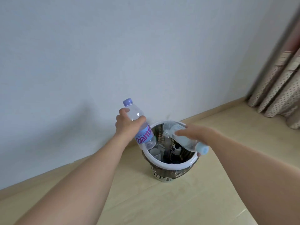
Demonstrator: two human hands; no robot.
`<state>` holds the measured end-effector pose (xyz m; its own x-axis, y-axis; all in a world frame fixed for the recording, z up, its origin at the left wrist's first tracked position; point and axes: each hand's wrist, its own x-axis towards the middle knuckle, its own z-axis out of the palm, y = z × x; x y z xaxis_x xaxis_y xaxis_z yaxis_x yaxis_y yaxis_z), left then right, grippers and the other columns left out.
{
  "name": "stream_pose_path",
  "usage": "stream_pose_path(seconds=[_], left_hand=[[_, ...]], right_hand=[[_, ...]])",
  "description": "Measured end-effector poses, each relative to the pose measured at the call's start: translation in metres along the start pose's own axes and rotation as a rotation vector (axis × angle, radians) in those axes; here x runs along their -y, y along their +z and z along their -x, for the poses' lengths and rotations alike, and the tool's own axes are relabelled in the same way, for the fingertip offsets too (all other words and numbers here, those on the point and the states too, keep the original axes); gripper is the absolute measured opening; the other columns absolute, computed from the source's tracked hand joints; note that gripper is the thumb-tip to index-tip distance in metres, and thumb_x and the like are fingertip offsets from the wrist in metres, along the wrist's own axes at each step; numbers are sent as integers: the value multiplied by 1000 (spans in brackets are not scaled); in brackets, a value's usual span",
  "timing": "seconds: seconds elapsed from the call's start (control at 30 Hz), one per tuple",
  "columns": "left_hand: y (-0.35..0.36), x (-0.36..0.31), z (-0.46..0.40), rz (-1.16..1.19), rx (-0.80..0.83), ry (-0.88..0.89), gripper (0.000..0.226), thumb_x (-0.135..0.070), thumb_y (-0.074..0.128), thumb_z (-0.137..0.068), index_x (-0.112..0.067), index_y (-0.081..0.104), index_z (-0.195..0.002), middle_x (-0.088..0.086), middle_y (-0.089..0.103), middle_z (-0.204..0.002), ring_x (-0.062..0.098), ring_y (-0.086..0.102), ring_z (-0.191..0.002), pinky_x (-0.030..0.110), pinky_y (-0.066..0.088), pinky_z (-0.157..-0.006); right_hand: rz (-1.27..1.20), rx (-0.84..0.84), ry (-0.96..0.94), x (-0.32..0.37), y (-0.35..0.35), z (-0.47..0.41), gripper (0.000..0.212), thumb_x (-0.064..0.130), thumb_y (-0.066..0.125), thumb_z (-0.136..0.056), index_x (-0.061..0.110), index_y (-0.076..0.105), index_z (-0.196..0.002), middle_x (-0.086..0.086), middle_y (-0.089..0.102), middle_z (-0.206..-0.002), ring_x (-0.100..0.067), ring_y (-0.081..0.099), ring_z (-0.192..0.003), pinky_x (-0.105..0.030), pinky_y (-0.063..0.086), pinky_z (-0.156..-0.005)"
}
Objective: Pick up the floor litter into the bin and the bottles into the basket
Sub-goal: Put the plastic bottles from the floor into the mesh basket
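Observation:
A white-rimmed perforated basket (177, 164) with a dark liner stands on the wooden floor by the wall. My left hand (126, 122) grips a clear bottle with a purple cap and blue label (142, 132), held almost upright, its base just over the basket's left rim. My right hand (194, 133) holds a second clear bottle with a pale blue cap (183, 140), lying tilted across the basket's opening with the cap toward me. Inside the basket I see other items, including a pale cylinder (155, 152).
A pale wall (113, 54) runs behind the basket, with a wooden skirting along its foot. Dotted curtains (279, 88) hang to the floor at the right. Bare light wooden floor (162, 202) lies in front of the basket.

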<state>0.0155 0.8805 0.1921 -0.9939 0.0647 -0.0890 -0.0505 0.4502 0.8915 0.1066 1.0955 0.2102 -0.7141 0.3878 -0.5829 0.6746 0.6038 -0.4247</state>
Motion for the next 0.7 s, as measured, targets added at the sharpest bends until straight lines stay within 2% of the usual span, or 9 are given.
stream_pose_path(seconds=[0.03,0.1,0.17,0.23,0.3,0.43,0.5,0.6,0.7], left_hand=[[15,-3,2,24,54,8,73,-46,65,-64,-35,31,-128,-1,42,-117,24,50,-116,40,47,-96],[41,-1,2,60,148,33,68,-35,71,-71,-40,28,-123,-2,45,-107,20,56,-103,31,50,-80],[66,8,-1,72,223,50,66,-24,76,-77,-41,26,-117,-4,49,-99,12,59,-89,23,46,-66],[89,21,-7,66,271,34,68,-24,79,-75,-40,27,-115,-3,53,-96,13,60,-88,26,49,-69],[106,35,-15,-60,292,32,68,-29,80,-73,-35,27,-114,-5,53,-92,16,60,-87,31,51,-73],[124,61,-27,-307,320,85,65,-41,78,-68,-29,34,-114,-5,56,-90,14,58,-81,26,41,-56],[132,73,-35,-443,339,114,53,-45,72,-71,-25,40,-108,-2,59,-88,15,59,-77,27,40,-55],[141,82,-47,-621,320,125,27,-39,62,-81,-19,43,-79,-2,50,-74,14,48,-64,28,35,-54],[152,84,-54,-861,430,137,15,-26,59,-88,-17,51,-79,1,54,-76,18,58,-72,29,46,-62]], right_hand=[[61,-19,42,-10,-9,-5,76,58,58,-77,22,39,-141,-9,47,-137,-36,54,-112,-49,49,-93],[195,-34,100,-22,-18,-13,82,56,57,-71,25,32,-143,-9,44,-140,-36,51,-115,-43,50,-88],[331,-43,75,-28,-17,-26,78,52,59,-73,23,33,-141,-6,49,-129,-30,53,-106,-36,49,-76],[433,-43,-31,-29,-9,-47,65,45,64,-75,20,43,-131,-1,56,-111,-22,56,-95,-30,46,-68],[545,-27,-120,-30,6,-74,52,41,69,-75,19,54,-119,1,61,-97,-18,59,-87,-29,48,-69],[756,-10,-192,-38,43,-120,38,37,75,-73,18,65,-105,1,62,-84,-18,61,-78,-33,55,-76],[868,-9,-211,-43,59,-138,33,32,72,-76,17,64,-104,0,59,-82,-21,61,-80,-34,55,-77],[999,4,-205,-47,77,-158,32,25,65,-82,16,59,-112,-4,58,-92,-26,61,-89,-36,53,-80],[1035,9,-171,-50,89,-174,36,27,63,-83,14,57,-116,-5,59,-96,-28,62,-93,-38,52,-86]])
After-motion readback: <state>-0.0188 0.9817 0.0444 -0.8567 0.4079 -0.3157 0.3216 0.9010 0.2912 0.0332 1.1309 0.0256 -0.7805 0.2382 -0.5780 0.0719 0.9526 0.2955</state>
